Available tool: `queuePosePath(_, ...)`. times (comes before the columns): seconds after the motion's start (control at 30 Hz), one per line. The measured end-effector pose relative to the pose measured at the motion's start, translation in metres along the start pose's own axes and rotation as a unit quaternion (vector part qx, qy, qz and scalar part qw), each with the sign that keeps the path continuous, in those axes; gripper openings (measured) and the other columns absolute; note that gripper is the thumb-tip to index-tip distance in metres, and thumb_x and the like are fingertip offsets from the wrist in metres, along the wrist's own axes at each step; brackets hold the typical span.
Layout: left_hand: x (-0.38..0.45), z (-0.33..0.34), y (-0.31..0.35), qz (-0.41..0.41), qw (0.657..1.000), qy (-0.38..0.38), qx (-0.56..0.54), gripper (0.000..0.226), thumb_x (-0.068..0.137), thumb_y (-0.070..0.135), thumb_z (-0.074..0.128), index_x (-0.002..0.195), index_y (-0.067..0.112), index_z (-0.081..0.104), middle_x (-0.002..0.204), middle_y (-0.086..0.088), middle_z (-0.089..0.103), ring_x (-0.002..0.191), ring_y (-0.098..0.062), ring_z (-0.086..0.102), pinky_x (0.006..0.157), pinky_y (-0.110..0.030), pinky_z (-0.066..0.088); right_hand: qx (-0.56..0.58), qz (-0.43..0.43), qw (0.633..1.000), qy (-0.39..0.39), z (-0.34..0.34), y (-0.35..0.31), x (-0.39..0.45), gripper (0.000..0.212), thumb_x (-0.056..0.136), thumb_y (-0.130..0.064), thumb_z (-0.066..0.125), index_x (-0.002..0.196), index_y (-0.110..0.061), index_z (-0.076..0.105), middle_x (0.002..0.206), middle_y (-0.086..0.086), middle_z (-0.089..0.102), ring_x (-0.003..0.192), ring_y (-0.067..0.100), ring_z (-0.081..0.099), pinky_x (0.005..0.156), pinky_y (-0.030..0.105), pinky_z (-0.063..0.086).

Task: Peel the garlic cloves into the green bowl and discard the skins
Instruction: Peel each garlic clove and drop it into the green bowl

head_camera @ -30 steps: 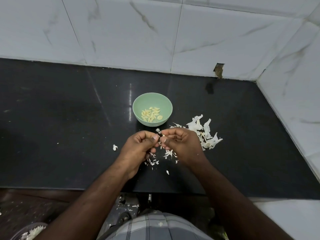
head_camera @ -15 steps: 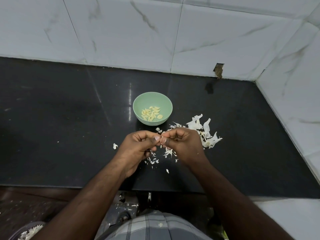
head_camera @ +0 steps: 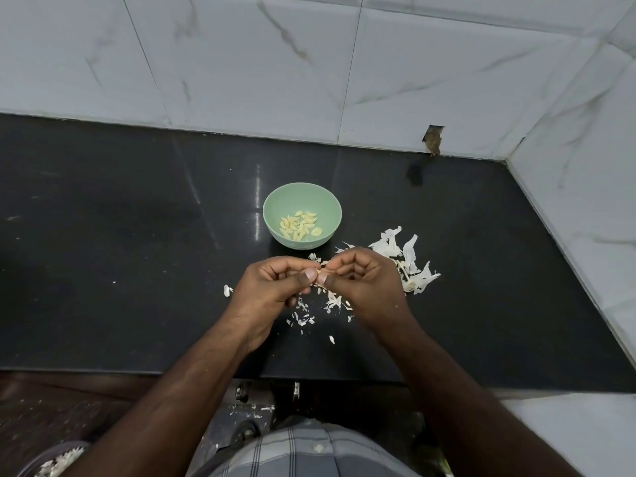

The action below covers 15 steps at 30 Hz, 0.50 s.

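Note:
The green bowl [head_camera: 275, 204] stands on the black counter and holds several peeled garlic cloves [head_camera: 300, 225]. Just in front of it my left hand [head_camera: 272, 287] and my right hand [head_camera: 364, 287] meet, fingertips together, pinching one small garlic clove [head_camera: 321, 271] between them; most of the clove is hidden by my fingers. A pile of white garlic skins [head_camera: 409, 263] lies to the right of my right hand. Smaller skin flakes [head_camera: 304, 316] are scattered on the counter under my hands.
The black counter [head_camera: 120, 253] ends at a white marble-tiled wall [head_camera: 275, 63] behind and on the right. A single skin flake [head_camera: 226, 290] lies left of my left hand. A container with skins [head_camera: 58, 459] sits on the floor at the lower left.
My hands have stayed in the same place, fingertips working at the clove. The bowl and skin pile have not moved.

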State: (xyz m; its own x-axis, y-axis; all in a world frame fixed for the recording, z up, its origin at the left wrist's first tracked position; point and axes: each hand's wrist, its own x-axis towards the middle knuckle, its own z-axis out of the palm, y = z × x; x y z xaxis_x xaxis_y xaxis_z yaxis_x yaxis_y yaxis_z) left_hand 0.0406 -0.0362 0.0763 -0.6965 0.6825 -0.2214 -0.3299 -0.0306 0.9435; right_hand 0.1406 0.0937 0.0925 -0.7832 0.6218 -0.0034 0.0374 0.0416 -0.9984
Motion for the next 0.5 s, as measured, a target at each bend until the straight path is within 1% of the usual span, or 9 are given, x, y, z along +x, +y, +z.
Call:
queuePosePath(0.13,0.0015,-0.0008,-0.0012,0.013,1.000,-0.001,0.012,0.014,0.080,0.011,0.077,0.093,0.008,0.078,0.079,-0.015,0.066,0.068,-0.011,0.056,0.055,-0.018,0.041,-0.006,0.003,1.000,-0.011,-0.0001,-0.0014,-0.0016,0.023,0.075,0.008,0.080,0.076,-0.012,0.068,0.070,0.005,0.066,0.069,0.018,0.063,0.068,0.026,0.055)
queuePosePath(0.17,0.0015,-0.0010,-0.0011,0.020,1.000,-0.001,0.021,0.012,0.082,0.009,0.075,0.094,0.007,0.078,0.080,-0.016,0.066,0.069,-0.011,0.056,0.056,-0.018,0.042,-0.001,0.009,1.000,-0.014,-0.0001,-0.0017,-0.0022,0.023,0.076,0.008,0.078,0.076,-0.013,0.068,0.069,0.005,0.066,0.069,0.019,0.064,0.069,0.028,0.056)
queuePosePath(0.23,0.0012,-0.0013,-0.0010,0.041,0.998,0.003,0.041,0.012,0.085,0.006,0.073,0.096,0.005,0.077,0.080,-0.018,0.065,0.069,-0.012,0.056,0.057,-0.018,0.044,0.010,0.025,0.999,-0.019,-0.0002,-0.0020,-0.0025,0.021,0.079,0.007,0.075,0.078,-0.012,0.068,0.070,0.008,0.068,0.069,0.022,0.065,0.073,0.038,0.056)
queuePosePath(0.3,0.0011,-0.0011,-0.0016,0.060,0.997,0.011,0.058,0.012,0.086,0.004,0.073,0.097,0.005,0.076,0.080,-0.019,0.066,0.069,-0.012,0.057,0.059,-0.017,0.045,0.017,0.039,0.999,-0.020,-0.0001,-0.0031,-0.0023,0.019,0.082,0.007,0.073,0.080,-0.011,0.068,0.072,0.011,0.070,0.070,0.022,0.067,0.075,0.041,0.057)
queuePosePath(0.4,0.0009,-0.0011,-0.0021,0.072,0.995,0.021,0.064,0.012,0.086,0.005,0.074,0.097,0.006,0.077,0.081,-0.020,0.069,0.068,-0.012,0.057,0.060,-0.016,0.046,0.032,0.055,0.998,-0.009,0.0008,-0.0055,-0.0024,0.014,0.082,0.005,0.073,0.084,-0.008,0.068,0.079,0.019,0.073,0.073,0.023,0.070,0.072,0.038,0.059)
queuePosePath(0.5,0.0010,-0.0009,-0.0025,0.084,0.993,0.020,0.085,0.011,0.089,0.006,0.072,0.096,0.011,0.077,0.087,-0.023,0.071,0.070,-0.013,0.057,0.062,-0.018,0.047,0.045,0.069,0.997,0.007,0.0020,-0.0051,-0.0017,0.013,0.082,0.003,0.074,0.086,-0.008,0.069,0.078,0.016,0.072,0.075,0.022,0.070,0.069,0.033,0.060)
